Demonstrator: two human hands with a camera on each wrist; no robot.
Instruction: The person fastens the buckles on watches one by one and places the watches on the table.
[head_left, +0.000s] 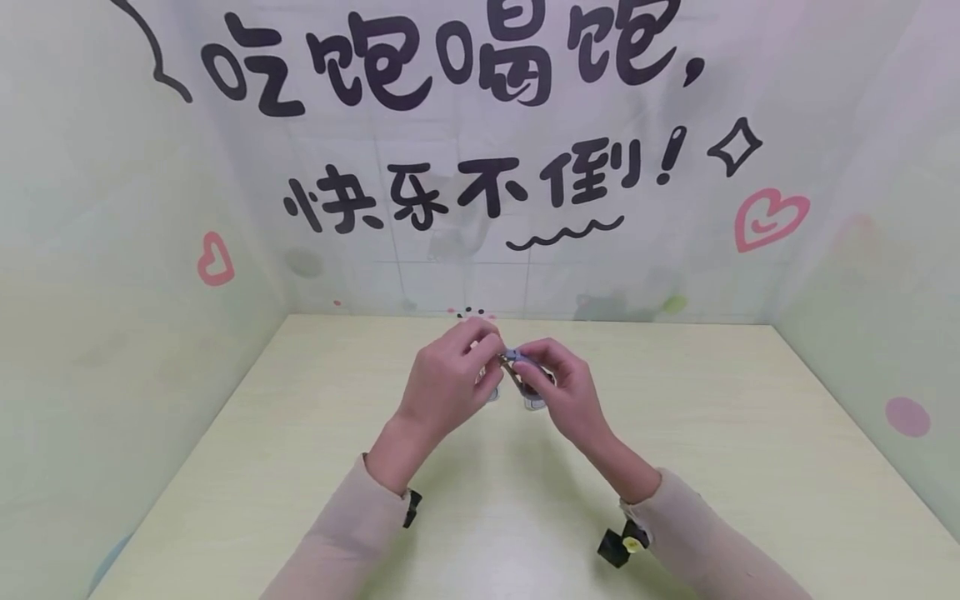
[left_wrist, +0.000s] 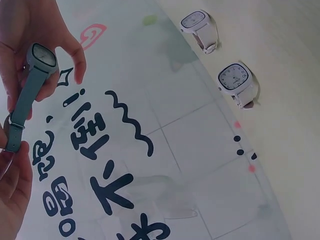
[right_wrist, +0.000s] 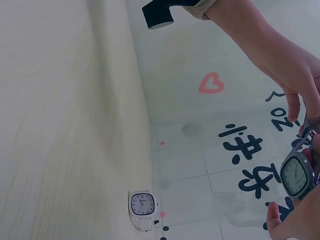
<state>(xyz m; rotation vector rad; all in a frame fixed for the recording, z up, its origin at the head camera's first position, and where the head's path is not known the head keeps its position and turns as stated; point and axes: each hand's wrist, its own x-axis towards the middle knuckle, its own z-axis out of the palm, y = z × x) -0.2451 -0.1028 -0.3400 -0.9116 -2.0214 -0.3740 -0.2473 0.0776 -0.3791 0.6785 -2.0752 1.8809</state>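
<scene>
Both hands hold a wristwatch with a blue-grey strap (left_wrist: 26,102) above the table. My left hand (head_left: 450,371) pinches the strap's end by the buckle between thumb and fingers. With the right hand (head_left: 566,387) I grip the watch at its case, whose square-round dial (right_wrist: 294,176) shows in the right wrist view. The strap looks joined into a loop in the left wrist view. Two white watches, one (left_wrist: 195,20) nearer the top and another (left_wrist: 234,78) below it, stand on the table behind the hands. In the head view the hands partly hide them.
The pale wood-grain table (head_left: 675,433) meets a printed cloth backdrop (head_left: 450,275) with large dark characters at the back. Cloth walls rise at both sides. Black wrist devices (head_left: 615,548) hang below the sleeves.
</scene>
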